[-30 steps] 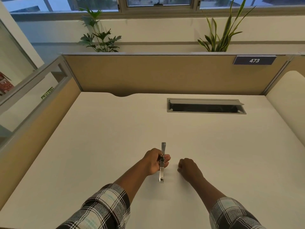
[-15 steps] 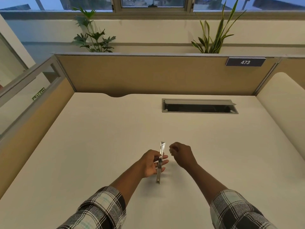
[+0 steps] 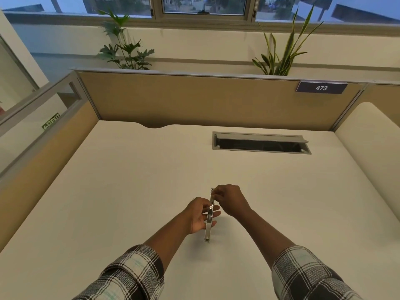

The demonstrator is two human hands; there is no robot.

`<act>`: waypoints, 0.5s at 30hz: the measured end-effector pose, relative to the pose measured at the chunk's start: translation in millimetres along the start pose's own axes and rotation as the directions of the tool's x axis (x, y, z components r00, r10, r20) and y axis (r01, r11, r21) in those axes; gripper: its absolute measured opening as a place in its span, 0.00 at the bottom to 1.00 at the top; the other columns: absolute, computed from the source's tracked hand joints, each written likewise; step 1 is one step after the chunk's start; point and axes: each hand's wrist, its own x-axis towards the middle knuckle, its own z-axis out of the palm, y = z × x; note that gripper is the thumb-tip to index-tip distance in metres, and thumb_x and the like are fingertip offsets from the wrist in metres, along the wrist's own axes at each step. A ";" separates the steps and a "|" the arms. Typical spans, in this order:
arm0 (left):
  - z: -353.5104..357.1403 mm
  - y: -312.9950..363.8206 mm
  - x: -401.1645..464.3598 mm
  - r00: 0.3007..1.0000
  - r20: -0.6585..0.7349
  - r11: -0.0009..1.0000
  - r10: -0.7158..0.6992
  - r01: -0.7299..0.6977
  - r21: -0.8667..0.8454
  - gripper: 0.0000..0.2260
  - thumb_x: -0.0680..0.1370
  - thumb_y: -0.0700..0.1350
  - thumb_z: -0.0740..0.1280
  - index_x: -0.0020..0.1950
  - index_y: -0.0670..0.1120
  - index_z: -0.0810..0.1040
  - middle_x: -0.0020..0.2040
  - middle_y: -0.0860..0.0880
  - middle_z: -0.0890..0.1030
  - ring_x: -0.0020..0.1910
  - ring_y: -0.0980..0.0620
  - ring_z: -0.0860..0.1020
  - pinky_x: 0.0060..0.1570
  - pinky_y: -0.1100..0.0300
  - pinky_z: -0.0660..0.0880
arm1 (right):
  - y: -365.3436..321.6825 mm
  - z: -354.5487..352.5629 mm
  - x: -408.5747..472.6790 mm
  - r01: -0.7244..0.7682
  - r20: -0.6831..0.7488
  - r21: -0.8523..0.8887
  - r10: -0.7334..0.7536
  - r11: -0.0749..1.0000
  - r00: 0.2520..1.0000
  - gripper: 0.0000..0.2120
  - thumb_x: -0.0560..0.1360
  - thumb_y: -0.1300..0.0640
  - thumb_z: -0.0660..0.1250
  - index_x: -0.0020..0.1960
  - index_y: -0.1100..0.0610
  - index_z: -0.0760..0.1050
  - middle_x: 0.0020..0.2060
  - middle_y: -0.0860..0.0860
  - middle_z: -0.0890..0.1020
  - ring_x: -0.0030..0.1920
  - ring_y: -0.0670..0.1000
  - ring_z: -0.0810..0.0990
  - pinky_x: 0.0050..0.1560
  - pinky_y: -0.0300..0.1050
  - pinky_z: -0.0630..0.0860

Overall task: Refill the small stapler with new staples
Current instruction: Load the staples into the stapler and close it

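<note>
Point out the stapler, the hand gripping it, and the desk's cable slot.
stapler (image 3: 209, 224): head view, lower stretch of the metal body.
left hand (image 3: 195, 215): head view, back of the hand, fingers around the stapler.
cable slot (image 3: 259, 137): head view, raised grey lid.

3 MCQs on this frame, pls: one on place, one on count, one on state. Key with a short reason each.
1. Where is the stapler?
A. Lying in the cable tray
B. Held above the desk, near its front
C. On the partition ledge

2. How many plants stand behind the partition?
A. One
B. Two
C. Four

3. What is the right hand doing?
A. Resting flat on the desk
B. Pinching at the stapler's far end
C. Holding the number sign

Key: 1 B, the left hand grips its middle over the desk. 2 B, one leafy plant and one spiky plant. 3 B, its fingertips meet at the far tip.
</note>
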 end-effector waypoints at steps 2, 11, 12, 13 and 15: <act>0.4 -0.7 -0.6 1.000 -0.006 1.000 0.004 -0.004 0.008 0.11 0.75 0.39 0.60 0.54 0.41 0.77 0.48 0.45 0.85 0.48 0.48 0.84 0.44 0.53 0.77 | -0.6 0.3 0.3 0.009 0.003 -0.065 -0.009 0.998 1.000 0.06 0.74 0.59 0.67 0.45 0.57 0.83 0.42 0.52 0.86 0.37 0.45 0.75 0.33 0.31 0.63; 8.5 -4.6 -3.5 0.999 -0.018 0.999 0.040 -0.039 0.037 0.10 0.76 0.38 0.59 0.54 0.41 0.75 0.51 0.44 0.84 0.49 0.48 0.82 0.43 0.53 0.76 | -4.4 -3.3 -1.4 -0.012 0.047 -0.194 0.021 0.981 0.999 0.08 0.73 0.60 0.66 0.47 0.55 0.84 0.45 0.50 0.85 0.46 0.52 0.82 0.47 0.46 0.77; 9.1 -4.6 -3.3 0.999 -0.016 0.998 0.040 -0.039 0.040 0.10 0.76 0.38 0.59 0.54 0.41 0.76 0.51 0.44 0.84 0.49 0.48 0.82 0.43 0.53 0.76 | -4.4 -3.7 -1.7 -0.017 0.037 -0.196 0.024 0.981 0.999 0.08 0.73 0.60 0.66 0.47 0.55 0.84 0.45 0.50 0.85 0.46 0.52 0.82 0.45 0.45 0.76; 9.5 -4.7 -3.4 0.999 -0.013 0.998 0.040 -0.039 0.042 0.10 0.76 0.38 0.59 0.55 0.41 0.76 0.50 0.44 0.84 0.49 0.48 0.82 0.43 0.53 0.76 | -4.3 -3.7 -2.0 -0.021 0.026 -0.194 0.026 0.981 0.999 0.07 0.73 0.60 0.67 0.47 0.56 0.84 0.45 0.51 0.85 0.46 0.52 0.82 0.44 0.44 0.75; 9.6 -5.2 -3.8 0.999 -0.007 0.998 0.039 -0.039 0.048 0.10 0.76 0.39 0.59 0.55 0.42 0.76 0.50 0.45 0.84 0.49 0.48 0.83 0.44 0.53 0.76 | -2.9 -3.1 -3.1 -0.030 -0.001 -0.182 0.030 0.983 1.000 0.06 0.72 0.59 0.68 0.47 0.57 0.83 0.45 0.52 0.84 0.47 0.53 0.82 0.42 0.41 0.71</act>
